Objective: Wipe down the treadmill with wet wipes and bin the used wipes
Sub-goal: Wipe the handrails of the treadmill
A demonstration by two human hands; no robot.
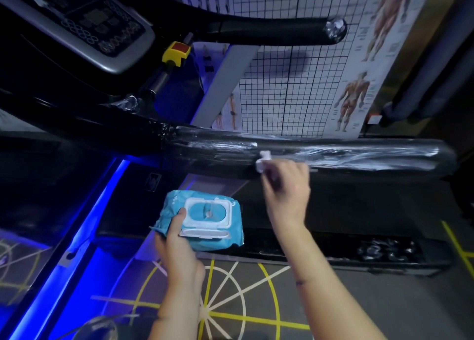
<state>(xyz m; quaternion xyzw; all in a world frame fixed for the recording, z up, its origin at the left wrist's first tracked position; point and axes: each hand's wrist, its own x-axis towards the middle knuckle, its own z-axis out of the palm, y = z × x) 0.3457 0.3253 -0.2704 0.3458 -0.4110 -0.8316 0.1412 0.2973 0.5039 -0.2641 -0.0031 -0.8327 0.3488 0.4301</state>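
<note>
While the crumpled white wet wipe [263,161] sits against the near side of the long black padded treadmill handrail [359,154], that rail shines with pale wet-looking streaks from its middle to its rounded right end. One wipe is out, small and bunched, poking from the fingers that hold it. One soft blue pack of wet wipes [205,242] is in view, its white plastic flip lid [205,233] folded open toward the near side. Two handrails show, the streaked near one and a second black handrail [269,31] farther off, with the grey-edged treadmill console [84,24] at far left. The right hand [287,185], blurred, reaches up from the near right, fingers curled and pinching the wipe onto the rail. The left hand [177,242] grips the pack's left end below the rail, thumb lying on top beside the lid, forearm rising from the near edge over a grey floor with yellow and white lines [243,301].
</note>
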